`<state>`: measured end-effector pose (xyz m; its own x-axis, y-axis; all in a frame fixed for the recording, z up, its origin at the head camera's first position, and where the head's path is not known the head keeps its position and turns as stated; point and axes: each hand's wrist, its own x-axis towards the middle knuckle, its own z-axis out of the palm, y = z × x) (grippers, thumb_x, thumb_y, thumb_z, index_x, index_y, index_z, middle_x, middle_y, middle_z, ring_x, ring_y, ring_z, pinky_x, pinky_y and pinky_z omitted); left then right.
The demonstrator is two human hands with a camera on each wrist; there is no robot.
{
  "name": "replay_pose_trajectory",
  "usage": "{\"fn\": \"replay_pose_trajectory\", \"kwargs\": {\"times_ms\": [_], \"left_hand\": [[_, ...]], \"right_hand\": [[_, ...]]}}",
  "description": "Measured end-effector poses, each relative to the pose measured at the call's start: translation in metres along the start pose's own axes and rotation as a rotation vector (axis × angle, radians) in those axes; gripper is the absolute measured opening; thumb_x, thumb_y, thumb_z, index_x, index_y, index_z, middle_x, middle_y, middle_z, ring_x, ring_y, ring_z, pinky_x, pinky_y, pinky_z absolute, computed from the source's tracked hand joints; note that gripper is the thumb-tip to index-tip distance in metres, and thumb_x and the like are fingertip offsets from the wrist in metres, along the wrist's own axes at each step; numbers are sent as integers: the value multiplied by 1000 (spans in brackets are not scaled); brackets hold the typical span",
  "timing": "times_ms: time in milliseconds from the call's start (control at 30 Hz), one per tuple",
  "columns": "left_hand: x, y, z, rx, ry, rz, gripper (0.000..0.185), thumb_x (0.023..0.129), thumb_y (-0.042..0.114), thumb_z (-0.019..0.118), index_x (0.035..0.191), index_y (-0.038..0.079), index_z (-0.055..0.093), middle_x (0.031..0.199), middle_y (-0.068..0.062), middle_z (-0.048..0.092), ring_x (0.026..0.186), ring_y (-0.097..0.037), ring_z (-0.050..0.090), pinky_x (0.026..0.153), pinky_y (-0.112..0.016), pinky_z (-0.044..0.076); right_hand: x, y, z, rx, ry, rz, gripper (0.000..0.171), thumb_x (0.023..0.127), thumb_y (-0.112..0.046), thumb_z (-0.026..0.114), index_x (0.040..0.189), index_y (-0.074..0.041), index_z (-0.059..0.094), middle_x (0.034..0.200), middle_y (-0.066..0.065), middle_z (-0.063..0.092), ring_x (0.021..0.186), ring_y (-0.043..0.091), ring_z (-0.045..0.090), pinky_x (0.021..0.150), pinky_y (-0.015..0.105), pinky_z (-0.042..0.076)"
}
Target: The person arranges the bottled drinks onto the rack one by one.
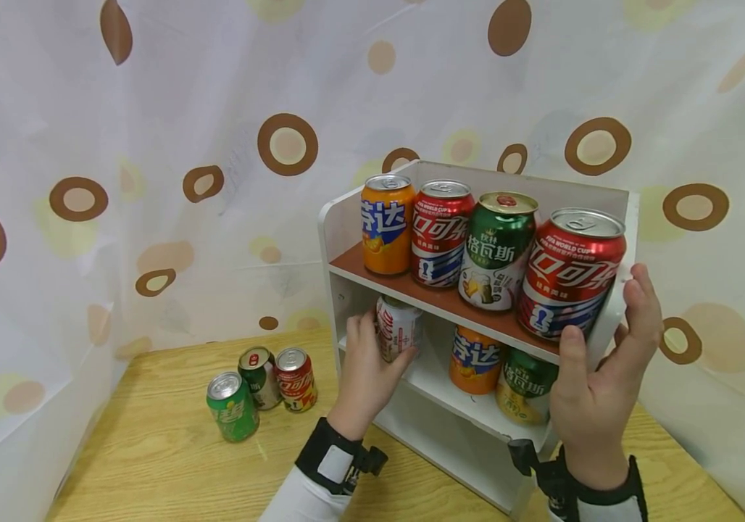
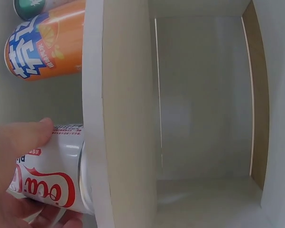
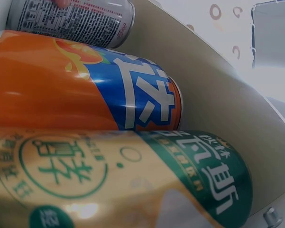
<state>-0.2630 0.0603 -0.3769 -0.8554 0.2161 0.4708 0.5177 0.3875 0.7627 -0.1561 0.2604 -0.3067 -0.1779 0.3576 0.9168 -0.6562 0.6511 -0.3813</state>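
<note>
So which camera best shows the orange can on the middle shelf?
The right wrist view: the orange can looks large and nearly whole. In the head view, the upper shelf hides its top; in the left wrist view, the middle shelf hides its base.

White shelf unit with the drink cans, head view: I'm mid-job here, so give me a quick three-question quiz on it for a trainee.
1. How many cylindrical metal drink cans stand on the reddish-brown top board of the white shelf unit?

2. In the head view, which can stands directly right of the orange-and-blue metal can on the middle level?
A) A red-and-blue can
B) A green-and-gold can
C) A plain black can

3. True or false: the left hand grips that orange-and-blue can.

Key:
1. Four.
2. B.
3. False; it grips the white metal can with red lettering.
</note>
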Motion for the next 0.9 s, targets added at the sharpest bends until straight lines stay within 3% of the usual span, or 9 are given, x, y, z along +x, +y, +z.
{"fn": "replay_pose_trajectory", "kwargs": {"times_ms": [367,700,900], "left_hand": [[3,0,13,41,78,-11,80,85,24,86,141,-1,36,129,-18,37,123,-29,47,104,-44,50],[-5,-7,-1,-84,46,14,68,93,18,74,148,0,38,141,-18,48,132,-30,51,112,-48,47],[-5,-11,-10,-94,-22,22,63,95,16,70,148,-2,42,145,-20,52,134,-34,53,113,-51,46]], "right_hand": [[-1,0,-1,-5,-3,5,48,98,-11,50,138,11,34,160,18,32,149,31,31,118,34,29],[-1,-2,1,2,1,1,48,99,-12,51,137,12,35,160,18,34,148,31,31,117,35,30],[1,-2,2,7,16,0,48,99,-13,51,137,12,36,159,19,34,148,32,32,118,34,31]]}}
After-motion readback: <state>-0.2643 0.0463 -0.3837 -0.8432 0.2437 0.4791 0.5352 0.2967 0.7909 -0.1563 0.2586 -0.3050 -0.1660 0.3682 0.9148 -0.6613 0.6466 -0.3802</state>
